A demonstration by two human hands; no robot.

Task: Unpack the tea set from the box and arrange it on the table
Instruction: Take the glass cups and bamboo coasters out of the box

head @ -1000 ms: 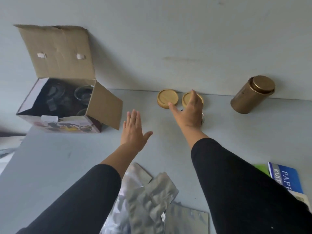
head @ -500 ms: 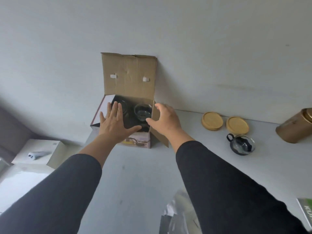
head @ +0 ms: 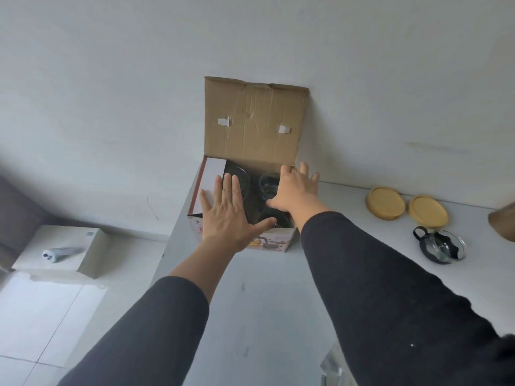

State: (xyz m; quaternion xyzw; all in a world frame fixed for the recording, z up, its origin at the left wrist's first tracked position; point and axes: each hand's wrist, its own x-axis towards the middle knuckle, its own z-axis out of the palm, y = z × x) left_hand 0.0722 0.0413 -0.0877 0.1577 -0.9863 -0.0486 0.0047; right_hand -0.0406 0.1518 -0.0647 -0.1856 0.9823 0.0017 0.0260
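Note:
An open cardboard box (head: 252, 126) stands at the table's left rear, its lid flap up against the wall. Inside lie dark packing and glass pieces, among them a clear glass cup (head: 268, 183). My left hand (head: 227, 215) hovers flat over the box's left front, fingers spread, holding nothing. My right hand (head: 295, 190) reaches over the right side of the box, fingers apart, empty. To the right on the table sit two round bamboo coasters (head: 386, 203) (head: 428, 211) and a glass lid with a black knob (head: 441, 246).
A gold tin (head: 505, 224) shows at the right edge. Silver foil bags (head: 331, 369) lie at the near table edge. Left of the table, lower down, a white box (head: 60, 250) carries a small grey device (head: 60, 252).
My view swung left. My right hand left the glass lid by the coasters, and both hands moved to the open box and now reach over it.

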